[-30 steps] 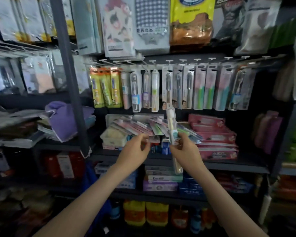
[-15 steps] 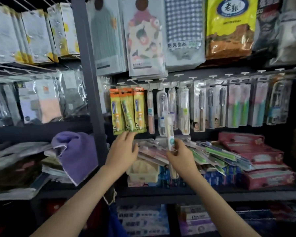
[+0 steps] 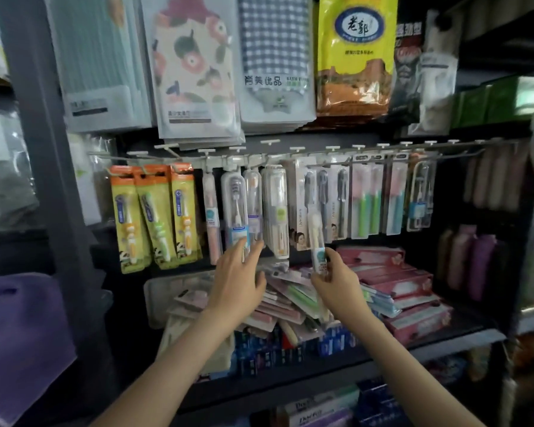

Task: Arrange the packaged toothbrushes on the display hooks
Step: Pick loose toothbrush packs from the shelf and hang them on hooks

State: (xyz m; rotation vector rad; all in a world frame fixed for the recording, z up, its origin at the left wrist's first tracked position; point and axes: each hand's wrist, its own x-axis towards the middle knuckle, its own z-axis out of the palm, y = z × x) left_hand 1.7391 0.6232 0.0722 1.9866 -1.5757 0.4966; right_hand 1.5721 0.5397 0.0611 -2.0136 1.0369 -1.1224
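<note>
Packaged toothbrush (image 3: 316,241) upright in right hand (image 3: 336,280)

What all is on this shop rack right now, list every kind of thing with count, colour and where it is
Hanging toothbrush packs: over a dozen; three yellow-orange at left, rest clear, pink, green; on hook rail.
Loose toothbrush packs: a pile, pink and green, shelf below.
Boxes: several, pink-red, stacked right of the pile.
Hanging bags: several; floral, blue check, yellow; top row.
Cloth: one, purple, lower left.
Left hand: open, fingers at a hanging clear pack.
Right hand: holds one clear toothbrush pack upright.
</note>
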